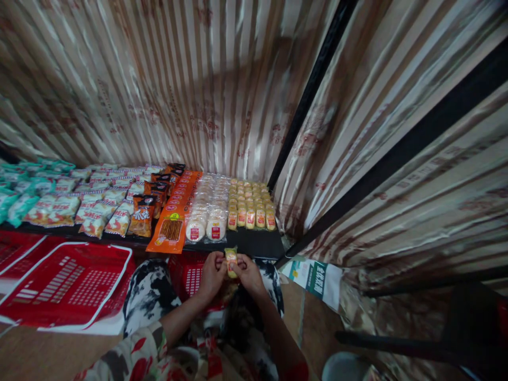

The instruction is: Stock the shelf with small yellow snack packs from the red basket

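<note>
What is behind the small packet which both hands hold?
Beyond the held packet: the black table and rows of similar yellow packets. What it directly covers is hidden.

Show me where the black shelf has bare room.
The black shelf is bare in front of the yellow snack packets, right of the round crackers. Leftward, the orange packet, brown-orange bags and white bags crowd it.

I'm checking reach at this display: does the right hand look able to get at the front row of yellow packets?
Probably yes: nothing visible blocks the right hand from the front row of yellow packets, though that hand holds a single packet with the left hand.
</note>
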A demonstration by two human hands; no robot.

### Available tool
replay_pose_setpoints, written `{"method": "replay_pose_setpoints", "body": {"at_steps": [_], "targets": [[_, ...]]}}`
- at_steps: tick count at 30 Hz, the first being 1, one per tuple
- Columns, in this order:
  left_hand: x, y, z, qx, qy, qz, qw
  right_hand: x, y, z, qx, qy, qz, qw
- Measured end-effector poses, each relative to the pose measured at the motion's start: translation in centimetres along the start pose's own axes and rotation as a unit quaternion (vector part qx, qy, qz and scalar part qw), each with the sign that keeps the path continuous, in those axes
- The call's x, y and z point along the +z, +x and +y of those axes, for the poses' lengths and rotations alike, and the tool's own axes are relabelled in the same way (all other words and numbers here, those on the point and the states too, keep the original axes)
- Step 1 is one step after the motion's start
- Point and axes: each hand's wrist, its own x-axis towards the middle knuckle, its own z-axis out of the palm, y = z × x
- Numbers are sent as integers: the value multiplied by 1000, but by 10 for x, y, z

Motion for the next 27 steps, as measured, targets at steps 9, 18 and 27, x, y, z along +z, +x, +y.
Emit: {"method": "replay_pose_setpoints", "body": {"at_steps": [9, 18, 27], "targets": [[23, 14, 7, 77, 41, -35, 996, -23, 28, -19, -71, -37, 39, 996], [43, 36, 13, 72, 62, -3, 995, -30, 56, -21, -101, -85, 74, 988], [52, 58, 18, 64, 77, 3, 995, -30, 77, -30, -110, -98, 78, 986]]}}
